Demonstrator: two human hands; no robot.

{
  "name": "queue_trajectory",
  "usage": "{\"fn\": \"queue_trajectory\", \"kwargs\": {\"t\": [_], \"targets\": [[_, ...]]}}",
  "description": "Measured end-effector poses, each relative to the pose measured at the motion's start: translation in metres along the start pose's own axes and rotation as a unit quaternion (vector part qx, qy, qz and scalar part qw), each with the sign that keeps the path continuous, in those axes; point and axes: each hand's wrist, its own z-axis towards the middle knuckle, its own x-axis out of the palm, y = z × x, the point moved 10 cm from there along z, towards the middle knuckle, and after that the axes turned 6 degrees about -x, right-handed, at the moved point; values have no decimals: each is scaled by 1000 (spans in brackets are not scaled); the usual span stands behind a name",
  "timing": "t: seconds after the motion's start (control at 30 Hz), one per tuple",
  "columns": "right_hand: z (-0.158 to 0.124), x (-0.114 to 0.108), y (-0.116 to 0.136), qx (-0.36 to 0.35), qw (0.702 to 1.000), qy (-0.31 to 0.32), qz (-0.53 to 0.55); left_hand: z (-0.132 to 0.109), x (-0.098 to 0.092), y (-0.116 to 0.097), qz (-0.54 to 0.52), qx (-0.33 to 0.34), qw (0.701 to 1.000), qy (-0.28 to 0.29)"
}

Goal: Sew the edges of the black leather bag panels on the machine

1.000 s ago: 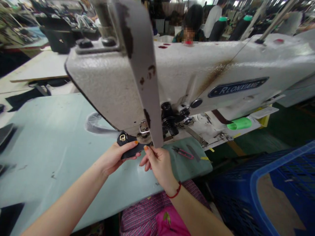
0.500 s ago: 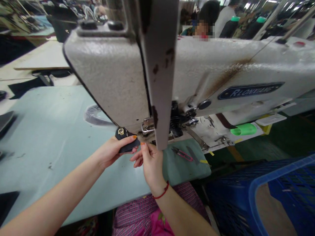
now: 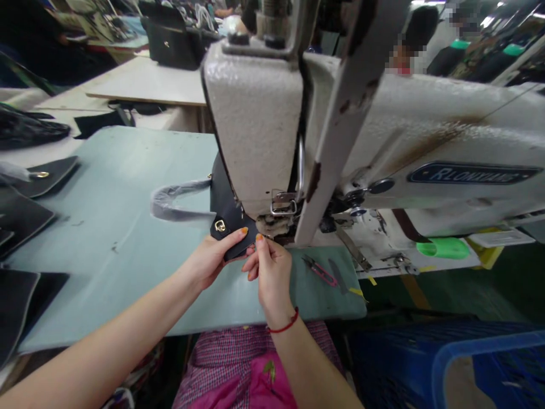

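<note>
A black bag panel (image 3: 222, 190) lies partly behind the head of the sewing machine (image 3: 255, 119). It carries gold ring hardware (image 3: 220, 225) and a handle (image 3: 172, 211) wrapped in clear plastic. My left hand (image 3: 212, 257) grips the panel's near corner, thumb on top and fingers beneath. At the right edge of that corner, just below the presser area, my right hand (image 3: 275, 275) is closed in a pinch, with thumb and forefinger at the panel's edge. Whether a thread is also between those fingertips cannot be made out. The needle is hidden.
Pink-handled thread snips (image 3: 321, 271) lie right of my hands. More black panels (image 3: 25, 210) rest on the table's left. A green tube (image 3: 445, 248) sits beneath the machine arm, and a blue crate (image 3: 395, 363) stands at lower right. A white board (image 3: 149, 79) and people are farther back.
The view has swung left and tilted, so the machine appears farther right. More of the black panel and its handle now show. Both hands remain at the same corner.
</note>
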Motion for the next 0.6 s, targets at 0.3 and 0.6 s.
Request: {"fn": "queue_trajectory", "kwargs": {"t": [0.3, 0.6], "targets": [[2, -15, 9, -22, 998, 42, -43, -36, 11, 27, -128, 85, 981, -121], [6, -37, 27, -38, 989, 88, -115, -56, 41, 64, -190, 141, 950, -205]]}}
